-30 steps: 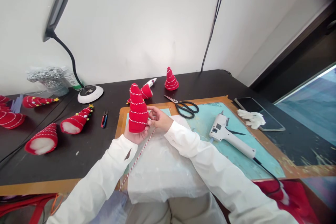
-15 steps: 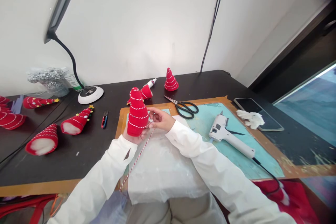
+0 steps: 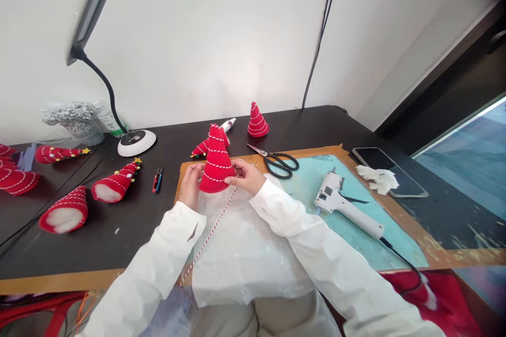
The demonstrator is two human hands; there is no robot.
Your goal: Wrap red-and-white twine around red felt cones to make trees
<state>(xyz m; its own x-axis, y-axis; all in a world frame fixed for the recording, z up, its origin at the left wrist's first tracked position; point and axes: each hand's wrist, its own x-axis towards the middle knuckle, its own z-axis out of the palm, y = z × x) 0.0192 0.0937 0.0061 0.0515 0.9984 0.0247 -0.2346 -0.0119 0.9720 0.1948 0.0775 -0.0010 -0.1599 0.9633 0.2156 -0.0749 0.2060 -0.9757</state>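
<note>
A red felt cone (image 3: 217, 160) wound with a white spiral stands tilted between my hands, its tip pointing up. My left hand (image 3: 190, 185) presses against its left side, and my right hand (image 3: 245, 176) grips its right side with the fingertips. A red-and-white twisted cord (image 3: 213, 229) runs from the cone's base down across a crumpled plastic sheet (image 3: 249, 258). Just behind the cone lies a small red felt tree (image 3: 200, 150), partly hidden by it.
A white glue gun (image 3: 343, 205) and black-handled scissors (image 3: 279, 163) lie on a teal mat (image 3: 356, 216) with an orange border. Further off are a glue tube (image 3: 227, 125), a standing red cone (image 3: 258, 121), thread snips (image 3: 157, 179), stuffed felt cones (image 3: 63, 210) and a phone (image 3: 389, 171).
The cone has turned, its rounded top now showing a pointed tip, and it leans slightly right. My left hand has moved from beneath it to its left side.
</note>
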